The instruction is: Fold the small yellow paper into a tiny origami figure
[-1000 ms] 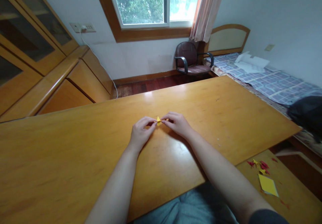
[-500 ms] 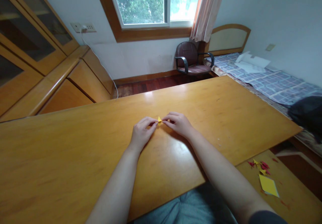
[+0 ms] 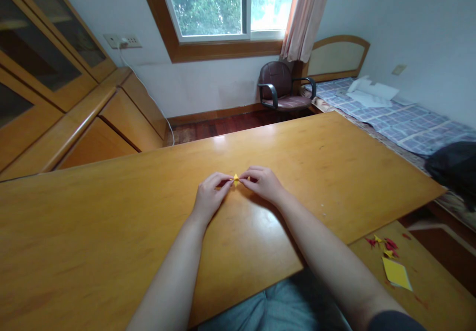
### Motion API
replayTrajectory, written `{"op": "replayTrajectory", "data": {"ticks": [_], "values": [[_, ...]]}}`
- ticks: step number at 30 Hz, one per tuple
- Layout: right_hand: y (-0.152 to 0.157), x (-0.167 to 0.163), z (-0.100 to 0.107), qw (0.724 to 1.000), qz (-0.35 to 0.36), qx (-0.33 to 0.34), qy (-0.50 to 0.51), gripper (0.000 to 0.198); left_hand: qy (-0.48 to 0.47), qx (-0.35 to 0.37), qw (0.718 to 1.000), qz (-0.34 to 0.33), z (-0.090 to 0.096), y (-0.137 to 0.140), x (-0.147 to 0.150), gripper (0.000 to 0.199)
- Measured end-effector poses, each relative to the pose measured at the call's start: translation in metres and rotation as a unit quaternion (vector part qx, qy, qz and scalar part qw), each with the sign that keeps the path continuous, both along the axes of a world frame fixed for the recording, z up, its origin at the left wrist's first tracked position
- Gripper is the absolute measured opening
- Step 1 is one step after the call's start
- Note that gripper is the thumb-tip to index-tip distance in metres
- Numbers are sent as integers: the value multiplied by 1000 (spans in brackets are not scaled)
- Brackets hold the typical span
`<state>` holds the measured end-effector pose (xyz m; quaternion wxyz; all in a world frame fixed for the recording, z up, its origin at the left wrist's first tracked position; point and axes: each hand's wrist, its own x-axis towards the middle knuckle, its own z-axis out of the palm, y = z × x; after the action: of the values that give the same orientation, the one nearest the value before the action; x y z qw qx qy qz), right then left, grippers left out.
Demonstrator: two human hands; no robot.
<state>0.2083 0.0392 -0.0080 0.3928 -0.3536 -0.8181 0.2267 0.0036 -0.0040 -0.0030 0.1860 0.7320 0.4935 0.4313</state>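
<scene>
A small folded piece of yellow paper, an origami crane by its look [image 3: 236, 179], is held just above the wooden table [image 3: 130, 212]. My left hand [image 3: 211, 194] pinches its left end between thumb and forefinger. On the other side, my right hand [image 3: 265, 182] pinches the right end the same way. Two pointed yellow flaps stand out between my fingertips, one up and one down. The pinched ends are mostly hidden by my fingers.
On a lower surface at the right lie several red and yellow folded paper figures [image 3: 386, 246] and a stack of yellow square paper [image 3: 397, 273]. Beyond the table stand a brown armchair [image 3: 277, 85] and a bed [image 3: 405, 118]. A wooden cabinet [image 3: 85, 118] is at the left.
The yellow paper's flaps have spread apart, so it now shows a point above and a point below. Both hands keep nearly the same place and grip.
</scene>
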Motion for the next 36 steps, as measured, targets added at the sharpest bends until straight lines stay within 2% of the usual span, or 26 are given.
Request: {"op": "replayTrajectory", "data": {"ticks": [6,10,17,28,36], "values": [[2,-3,-1,997,-19,-48,60,9,-66,-54,996,23,-4,3,-1,18],[1,-5,0,994,-33,-69,84,10,-74,-84,994,16,-7,6,-2,18],[-1,-7,2,991,-13,-94,95,12,-141,-131,981,7,-3,5,1,19],[-2,-7,1,991,-2,-81,107,9,-200,-156,967,7,-4,4,2,20],[-5,-8,3,994,-2,-53,94,9,-197,-148,969,5,-2,3,3,17]]}}
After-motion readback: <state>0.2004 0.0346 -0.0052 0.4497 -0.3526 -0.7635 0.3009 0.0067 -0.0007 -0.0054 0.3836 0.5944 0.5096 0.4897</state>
